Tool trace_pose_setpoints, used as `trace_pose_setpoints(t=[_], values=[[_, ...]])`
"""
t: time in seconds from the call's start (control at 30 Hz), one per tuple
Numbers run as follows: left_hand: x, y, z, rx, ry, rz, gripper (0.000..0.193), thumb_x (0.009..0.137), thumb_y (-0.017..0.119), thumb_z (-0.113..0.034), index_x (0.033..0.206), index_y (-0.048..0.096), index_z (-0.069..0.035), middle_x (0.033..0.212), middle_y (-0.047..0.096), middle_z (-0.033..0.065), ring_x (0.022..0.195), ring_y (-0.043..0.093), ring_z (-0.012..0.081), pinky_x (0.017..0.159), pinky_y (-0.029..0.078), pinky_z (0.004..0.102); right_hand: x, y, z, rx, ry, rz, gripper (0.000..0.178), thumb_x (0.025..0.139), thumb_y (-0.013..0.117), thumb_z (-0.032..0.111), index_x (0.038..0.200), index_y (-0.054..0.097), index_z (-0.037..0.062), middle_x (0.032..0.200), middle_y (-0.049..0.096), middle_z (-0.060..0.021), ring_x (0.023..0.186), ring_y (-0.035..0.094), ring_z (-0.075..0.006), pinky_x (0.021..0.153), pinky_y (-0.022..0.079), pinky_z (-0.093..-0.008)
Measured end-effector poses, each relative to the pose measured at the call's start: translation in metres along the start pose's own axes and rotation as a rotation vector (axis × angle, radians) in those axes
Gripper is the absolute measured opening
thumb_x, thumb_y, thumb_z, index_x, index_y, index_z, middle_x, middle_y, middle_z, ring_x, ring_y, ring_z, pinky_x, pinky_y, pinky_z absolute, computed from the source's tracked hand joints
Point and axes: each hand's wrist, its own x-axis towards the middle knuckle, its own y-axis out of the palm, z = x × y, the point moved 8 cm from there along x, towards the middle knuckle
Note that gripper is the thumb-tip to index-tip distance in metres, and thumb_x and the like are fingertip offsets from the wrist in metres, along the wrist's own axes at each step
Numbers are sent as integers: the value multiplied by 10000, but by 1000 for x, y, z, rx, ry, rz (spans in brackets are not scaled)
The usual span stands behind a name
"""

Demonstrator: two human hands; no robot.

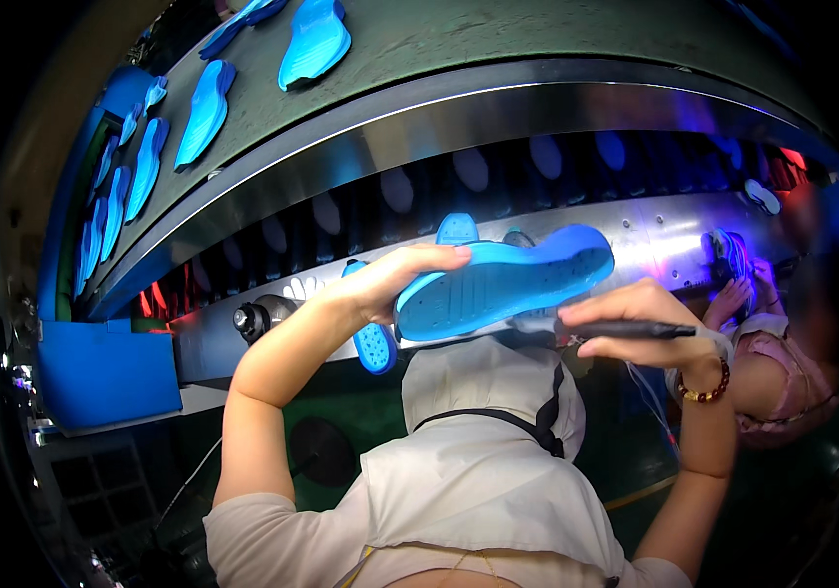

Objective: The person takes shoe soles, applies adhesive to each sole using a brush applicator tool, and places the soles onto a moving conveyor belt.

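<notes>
My left hand [388,282] grips a bright blue shoe sole [503,289] by its left end, thumb over the far edge. The sole is held up above the metal bench, one broad face with small holes and grooves turned toward me. To its right, my right hand [647,302] has its fingers closed round a slim black pen-like tool [635,331], close to the sole's near edge. Its tip is hard to make out. Behind the held sole, a blue piece [456,228] is partly hidden. Under my left wrist lies another blue piece [374,345], dotted with holes.
Across the far side runs a green conveyor belt [419,44] carrying several blue soles [206,113]. Dim soles line the dark space below its metal edge. A black knob [252,319] and a blue box [106,377] are left. At right, a co-worker's hands [733,294] handle a shoe piece.
</notes>
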Motion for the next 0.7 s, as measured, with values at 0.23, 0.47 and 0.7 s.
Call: trace_pose_setpoints(t=[0.23,0.47,0.7], values=[[31,-6,27,-506,89,25,597,800,538,-358,1265,363,-27,1152,484,205,953,552,361,769,477,525,-16,-27,-78,368,170,-625,177,789,577,58,950,634,11,716,610,-30,516,514,-47,466,430,-182],[50,-6,42,-547,55,61,593,813,534,-349,1270,354,-18,1180,462,232,1025,509,380,806,438,559,-20,22,-77,220,68,-916,176,751,621,23,923,633,-14,807,645,-91,667,582,-104,606,468,-231],[24,-11,-48,-165,579,-121,553,869,380,-368,1248,378,35,1187,477,222,1050,510,352,891,418,481,-60,15,-84,1088,-127,-853,163,802,508,19,916,578,-73,966,604,-239,442,484,-75,436,408,-172]])
